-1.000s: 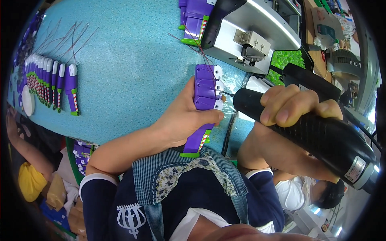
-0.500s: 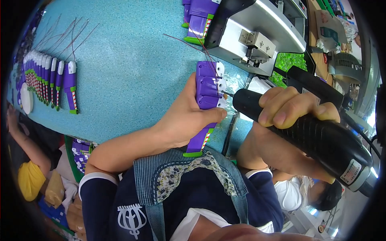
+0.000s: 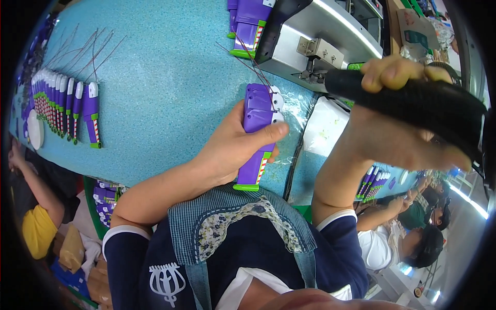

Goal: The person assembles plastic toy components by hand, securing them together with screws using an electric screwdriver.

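Note:
My left hand (image 3: 227, 137) is closed round a purple plastic toy piece (image 3: 257, 111) with a white edge, a red-and-white striped strip and a green end. Its thumb lies across the front, over part of the white edge. Thin dark red wires (image 3: 251, 59) rise from the piece's top. My right hand (image 3: 395, 132) grips a black electric screwdriver (image 3: 413, 101), slightly blurred, raised to the right and apart from the piece. The screwdriver's narrow end points left, in front of the silver machine (image 3: 330, 26); its bit cannot be made out.
A row of similar purple pieces (image 3: 64, 101) with wires stands at the left, beside a white disc (image 3: 35, 129). More purple pieces (image 3: 250, 28) lie against the machine. A white sheet or tray (image 3: 324, 126) lies right of my left hand. Other people (image 3: 376, 248) sit nearby.
My right hand has lifted the screwdriver up and to the right, away from the purple piece. My left hand, still holding the piece, has shifted slightly left.

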A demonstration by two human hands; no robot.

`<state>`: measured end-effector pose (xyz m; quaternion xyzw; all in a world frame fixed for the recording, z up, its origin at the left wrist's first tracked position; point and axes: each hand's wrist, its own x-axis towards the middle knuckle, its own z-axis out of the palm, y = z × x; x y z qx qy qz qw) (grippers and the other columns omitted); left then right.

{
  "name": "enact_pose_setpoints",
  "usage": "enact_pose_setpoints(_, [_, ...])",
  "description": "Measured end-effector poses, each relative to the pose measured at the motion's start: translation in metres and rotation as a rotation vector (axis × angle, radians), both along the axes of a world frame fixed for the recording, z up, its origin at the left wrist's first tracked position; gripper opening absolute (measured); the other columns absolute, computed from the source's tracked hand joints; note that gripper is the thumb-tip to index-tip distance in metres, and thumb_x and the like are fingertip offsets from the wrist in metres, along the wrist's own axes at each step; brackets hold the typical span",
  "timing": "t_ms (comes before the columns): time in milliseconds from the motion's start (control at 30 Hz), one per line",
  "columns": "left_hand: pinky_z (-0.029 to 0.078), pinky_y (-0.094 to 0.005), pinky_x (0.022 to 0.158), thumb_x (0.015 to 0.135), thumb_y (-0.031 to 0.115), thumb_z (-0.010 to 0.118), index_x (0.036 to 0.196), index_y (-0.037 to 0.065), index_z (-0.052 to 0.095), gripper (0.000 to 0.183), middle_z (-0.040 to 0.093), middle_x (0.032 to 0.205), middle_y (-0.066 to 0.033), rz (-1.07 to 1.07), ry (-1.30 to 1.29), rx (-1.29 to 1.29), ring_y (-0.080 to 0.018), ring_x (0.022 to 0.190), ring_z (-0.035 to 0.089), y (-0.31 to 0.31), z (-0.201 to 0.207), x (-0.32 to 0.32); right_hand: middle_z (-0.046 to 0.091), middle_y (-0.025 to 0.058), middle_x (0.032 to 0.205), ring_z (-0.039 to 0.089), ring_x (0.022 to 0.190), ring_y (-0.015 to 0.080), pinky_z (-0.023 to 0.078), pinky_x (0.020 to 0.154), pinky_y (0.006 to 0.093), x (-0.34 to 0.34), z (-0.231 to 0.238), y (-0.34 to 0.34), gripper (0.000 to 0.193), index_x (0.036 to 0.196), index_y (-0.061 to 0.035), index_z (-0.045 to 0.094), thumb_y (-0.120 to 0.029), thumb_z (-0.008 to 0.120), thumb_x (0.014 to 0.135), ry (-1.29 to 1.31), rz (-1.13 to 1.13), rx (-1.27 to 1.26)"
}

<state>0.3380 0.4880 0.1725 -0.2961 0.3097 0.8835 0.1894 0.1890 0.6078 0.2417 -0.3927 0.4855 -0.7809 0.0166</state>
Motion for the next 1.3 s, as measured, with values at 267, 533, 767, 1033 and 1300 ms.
enact_pose_setpoints(267, [0.050, -0.0310, 0.060, 0.075, -0.008, 0.066, 0.121, 0.007, 0.039, 0.055, 0.057, 0.093, -0.0080, 0.060, 0.062, 0.045, -0.0163, 0.071, 0.059, 0.003, 0.000, 0.001, 0.054, 0.0098, 0.070, 0.050, 0.049, 0.0189, 0.041, 0.052, 0.0346, 0.066, 0.016, 0.007, 0.085, 0.116, -0.0042, 0.050, -0.080, 0.037, 0.078, -0.102, 0.008, 0.075])
enact_pose_setpoints(533, [0.048, -0.0301, 0.055, 0.074, -0.009, 0.065, 0.120, 0.005, 0.035, 0.057, 0.054, 0.084, -0.0065, 0.116, 0.058, 0.015, -0.0153, 0.066, 0.057, 0.007, -0.004, -0.001, 0.054, 0.0101, 0.069, 0.049, 0.045, 0.0189, 0.040, 0.049, 0.0344, 0.067, -0.008, 0.004, 0.089, 0.117, -0.0049, 0.048, -0.082, 0.034, 0.077, -0.084, -0.003, 0.082])
enact_pose_setpoints(767, [0.048, -0.0299, 0.056, 0.074, -0.007, 0.066, 0.118, 0.005, 0.035, 0.054, 0.056, 0.084, -0.0078, 0.094, 0.050, 0.033, -0.0155, 0.066, 0.058, 0.003, -0.010, 0.000, 0.054, 0.0096, 0.071, 0.047, 0.046, 0.0191, 0.043, 0.054, 0.0353, 0.059, -0.005, 0.002, 0.089, 0.117, -0.0054, 0.050, -0.083, 0.038, 0.075, -0.163, 0.049, 0.066])
enact_pose_setpoints(1033, [0.049, -0.0300, 0.057, 0.075, -0.003, 0.067, 0.123, 0.002, 0.033, 0.060, 0.056, 0.085, -0.0085, -0.020, 0.101, -0.042, -0.0156, 0.066, 0.058, 0.006, -0.002, 0.001, 0.059, 0.0154, 0.073, 0.055, 0.057, 0.0255, 0.046, 0.056, 0.0349, 0.002, 0.003, -0.001, 0.093, 0.104, -0.0030, 0.057, -0.087, 0.034, 0.072, -0.006, -0.169, -0.037])
enact_pose_setpoints(1300, [0.047, -0.0284, 0.057, 0.074, 0.001, 0.067, 0.129, 0.003, 0.032, 0.065, 0.056, 0.085, -0.0072, -0.150, 0.182, -0.111, -0.0138, 0.066, 0.058, 0.007, 0.003, 0.003, 0.056, 0.0130, 0.076, 0.054, 0.056, 0.0235, 0.045, 0.060, 0.0378, 0.036, 0.004, 0.003, 0.095, 0.120, -0.0029, 0.051, -0.085, 0.035, 0.074, -0.010, 0.130, 0.075])
